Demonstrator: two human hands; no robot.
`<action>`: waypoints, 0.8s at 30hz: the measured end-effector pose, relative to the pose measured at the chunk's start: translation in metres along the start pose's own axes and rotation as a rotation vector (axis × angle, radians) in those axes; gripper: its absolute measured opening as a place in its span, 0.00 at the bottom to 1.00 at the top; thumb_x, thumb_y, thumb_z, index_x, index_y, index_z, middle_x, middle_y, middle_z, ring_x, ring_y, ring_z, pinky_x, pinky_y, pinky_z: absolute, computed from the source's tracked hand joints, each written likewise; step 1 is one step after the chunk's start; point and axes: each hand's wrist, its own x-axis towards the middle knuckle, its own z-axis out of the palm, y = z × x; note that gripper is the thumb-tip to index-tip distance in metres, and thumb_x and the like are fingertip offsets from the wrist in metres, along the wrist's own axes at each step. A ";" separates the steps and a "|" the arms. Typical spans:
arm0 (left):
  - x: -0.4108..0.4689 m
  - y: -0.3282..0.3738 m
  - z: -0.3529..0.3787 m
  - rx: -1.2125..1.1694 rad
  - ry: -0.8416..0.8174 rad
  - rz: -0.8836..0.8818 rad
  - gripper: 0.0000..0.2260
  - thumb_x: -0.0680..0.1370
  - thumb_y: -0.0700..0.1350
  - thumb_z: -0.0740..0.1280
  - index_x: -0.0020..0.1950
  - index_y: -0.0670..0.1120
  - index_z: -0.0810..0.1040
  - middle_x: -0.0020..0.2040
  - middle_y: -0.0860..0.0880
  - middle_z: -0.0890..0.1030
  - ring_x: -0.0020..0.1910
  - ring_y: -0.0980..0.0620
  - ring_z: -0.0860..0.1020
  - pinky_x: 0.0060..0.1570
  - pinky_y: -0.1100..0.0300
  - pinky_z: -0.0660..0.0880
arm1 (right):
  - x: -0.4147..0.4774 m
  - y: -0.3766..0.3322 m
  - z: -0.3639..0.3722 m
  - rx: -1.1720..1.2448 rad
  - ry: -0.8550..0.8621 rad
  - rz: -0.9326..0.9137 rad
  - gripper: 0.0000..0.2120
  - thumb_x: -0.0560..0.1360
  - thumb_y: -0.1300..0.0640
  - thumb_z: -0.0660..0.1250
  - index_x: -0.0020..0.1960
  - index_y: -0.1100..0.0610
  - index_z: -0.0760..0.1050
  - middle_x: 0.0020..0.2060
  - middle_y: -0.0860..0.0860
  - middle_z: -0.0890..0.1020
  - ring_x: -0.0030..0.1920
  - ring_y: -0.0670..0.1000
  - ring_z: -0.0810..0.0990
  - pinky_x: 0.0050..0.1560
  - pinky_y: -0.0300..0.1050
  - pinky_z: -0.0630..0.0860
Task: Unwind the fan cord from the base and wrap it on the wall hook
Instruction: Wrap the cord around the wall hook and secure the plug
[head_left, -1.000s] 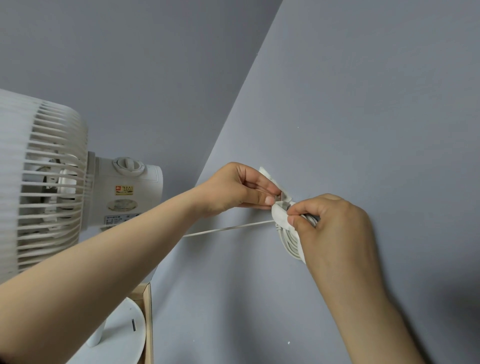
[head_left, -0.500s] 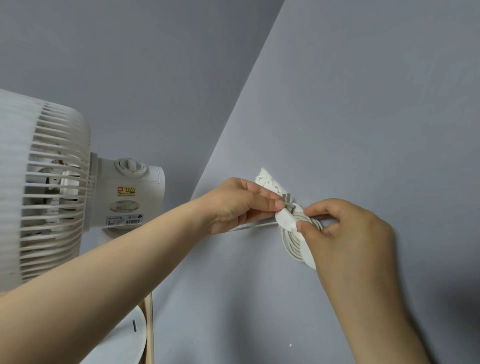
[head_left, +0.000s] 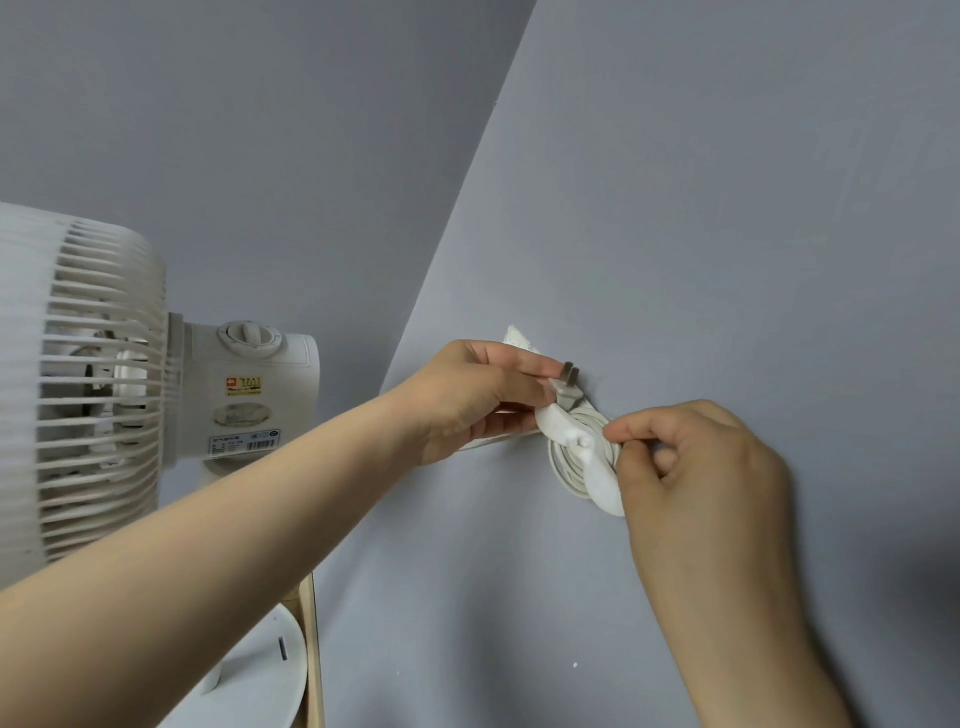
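Observation:
A white wall hook (head_left: 584, 457) is fixed to the grey wall on the right. Several turns of white fan cord (head_left: 566, 470) are coiled behind it. My left hand (head_left: 478, 400) pinches the cord's plug (head_left: 568, 387), whose two metal prongs point up just above the hook. My right hand (head_left: 696, 467) pinches the cord loops at the hook's right side. A short run of cord (head_left: 488, 442) leaves the hook to the left, under my left hand. The white fan (head_left: 104, 389) stands at the left, with its round base (head_left: 254, 675) below.
The fan's base rests on a light wooden surface (head_left: 314, 649) whose edge shows next to the wall. Two grey walls meet in a corner (head_left: 457, 218) behind the fan. A torn white patch (head_left: 517, 338) sits on the wall above the hook.
The plug has risen above the hook in my left hand, prongs now clear. My right hand has slid off the hook's face to its right side. The cord run to the fan looks shorter.

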 end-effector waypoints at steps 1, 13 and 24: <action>-0.001 0.000 0.001 0.015 0.003 0.011 0.13 0.73 0.28 0.66 0.55 0.37 0.81 0.57 0.34 0.80 0.51 0.44 0.81 0.55 0.55 0.80 | 0.000 0.000 0.000 0.005 -0.012 0.004 0.10 0.71 0.68 0.66 0.42 0.57 0.84 0.39 0.51 0.81 0.37 0.53 0.80 0.38 0.39 0.69; -0.002 -0.002 0.008 0.172 -0.027 0.302 0.11 0.72 0.29 0.69 0.51 0.41 0.83 0.37 0.51 0.84 0.41 0.55 0.82 0.52 0.63 0.80 | -0.010 -0.001 -0.015 -0.011 -0.093 -0.008 0.06 0.73 0.61 0.67 0.44 0.56 0.83 0.41 0.50 0.82 0.38 0.54 0.82 0.42 0.50 0.79; -0.001 -0.009 0.005 0.147 -0.081 0.143 0.04 0.76 0.37 0.68 0.47 0.42 0.82 0.41 0.46 0.83 0.42 0.52 0.82 0.50 0.60 0.80 | -0.015 -0.002 -0.017 0.042 -0.111 0.013 0.05 0.71 0.61 0.69 0.44 0.57 0.83 0.43 0.48 0.82 0.36 0.52 0.82 0.42 0.48 0.80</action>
